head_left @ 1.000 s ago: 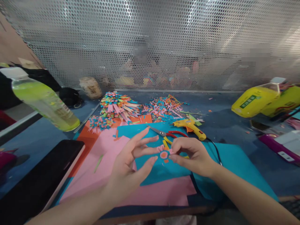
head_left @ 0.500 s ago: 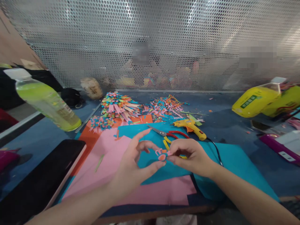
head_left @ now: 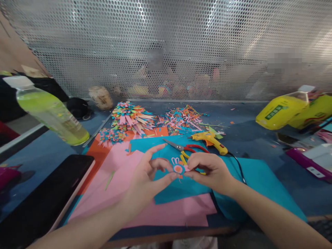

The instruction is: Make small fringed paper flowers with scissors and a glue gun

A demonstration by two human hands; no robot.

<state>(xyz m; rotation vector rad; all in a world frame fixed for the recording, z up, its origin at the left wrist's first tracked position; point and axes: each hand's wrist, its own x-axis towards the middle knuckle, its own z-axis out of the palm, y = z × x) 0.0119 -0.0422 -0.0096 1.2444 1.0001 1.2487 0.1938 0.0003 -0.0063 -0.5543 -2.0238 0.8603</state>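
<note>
A small paper piece (head_left: 178, 168), with an orange centre, pink ring, blue edge and two pink loops on top, is between my hands above the blue sheet (head_left: 171, 192). My right hand (head_left: 207, 171) pinches its right side. The thumb of my left hand (head_left: 153, 169) is at its lower left edge, with the forefinger stretched out apart. Just behind are scissors (head_left: 180, 147) with red handles, a yellow-handled tool (head_left: 183, 158) partly hidden by my right hand, and a yellow glue gun (head_left: 211, 140).
Pink paper (head_left: 121, 173) lies under my left arm, a black phone (head_left: 46, 197) at the left. Behind are a fringed paper cone (head_left: 132, 116) and a heap of paper strips (head_left: 181, 117). A green bottle (head_left: 52, 114) leans left; yellow bottles (head_left: 281, 110) lie right.
The paper piece has tilted up and its face now shows more fully, with the loops upright. My left fingertips have shifted slightly around its edge.
</note>
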